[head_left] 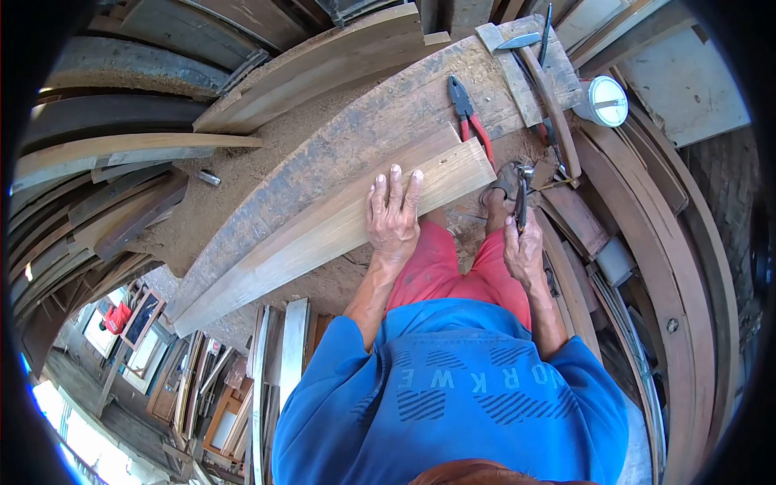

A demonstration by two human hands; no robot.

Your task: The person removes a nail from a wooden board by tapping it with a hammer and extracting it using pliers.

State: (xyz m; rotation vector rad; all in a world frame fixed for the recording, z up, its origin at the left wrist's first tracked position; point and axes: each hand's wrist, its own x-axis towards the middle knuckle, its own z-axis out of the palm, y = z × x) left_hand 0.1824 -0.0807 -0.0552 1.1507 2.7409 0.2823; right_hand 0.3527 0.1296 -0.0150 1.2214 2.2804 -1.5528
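My left hand (pixel 394 217) lies flat on a long pale wooden board (pixel 299 249), its fingers spread. The board rests lengthwise along the thick, worn workbench (pixel 347 129), its near end by my knees. My right hand (pixel 525 244) is closed around a dark hand tool with a rounded, shiny metal head (pixel 524 182); its exact kind is hard to make out. That tool points away from me, beside the board's end and apart from it. Red-handled pliers (pixel 464 109) lie on the bench just beyond the board. A hammer (pixel 543 93) with a wooden handle rests across the bench's right end.
A white bucket (pixel 606 102) stands beside the bench's right end. Curved planks (pixel 663 242) are stacked on my right, and more timber (pixel 121 153) is piled at left. Sawdust (pixel 279 137) covers the ground behind the bench. Upright boards (pixel 293 343) stand at lower left.
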